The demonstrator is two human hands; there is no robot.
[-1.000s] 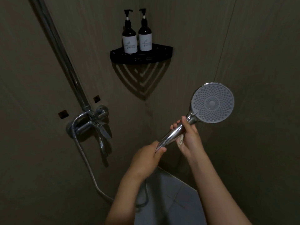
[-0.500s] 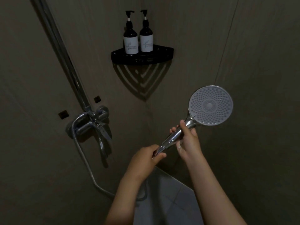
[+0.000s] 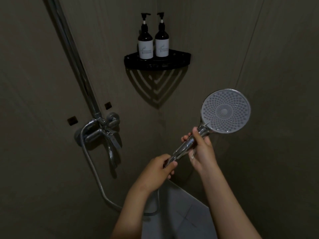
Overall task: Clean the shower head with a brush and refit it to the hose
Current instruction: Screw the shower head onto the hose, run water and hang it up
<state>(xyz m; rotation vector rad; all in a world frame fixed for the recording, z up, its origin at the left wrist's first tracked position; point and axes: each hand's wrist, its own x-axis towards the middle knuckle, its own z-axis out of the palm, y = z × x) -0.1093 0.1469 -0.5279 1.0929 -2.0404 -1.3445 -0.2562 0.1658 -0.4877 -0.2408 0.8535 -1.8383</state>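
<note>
Gripping the chrome handle [image 3: 186, 147] of the hand shower, the right hand [image 3: 202, 153] has its fingers curled round the upper part of the stem, thumb lying along it towards the neck. The round shower head [image 3: 225, 111] rises up and to the right of that hand, its grey nozzle face turned towards the camera, held in mid-air in front of the dark wall near the corner. The left hand [image 3: 155, 171] is lower and to the left, its fingers and thumb closed round the bottom end of the handle; the hand covers the joint there, so I cannot tell whether the hose is screwed on. The metal hose [image 3: 94, 171] leaves the chrome mixer tap [image 3: 101, 133] on the left wall, drops in a long curve and loops behind the left forearm. A chrome riser pipe [image 3: 74, 61] runs up and to the left from the tap. In the corner above, a black corner shelf [image 3: 179, 62] carries two dark pump bottles [image 3: 145, 44] with white labels, standing upright and just beside each other. Pale floor tiles [image 3: 183, 214] show between the forearms.
</note>
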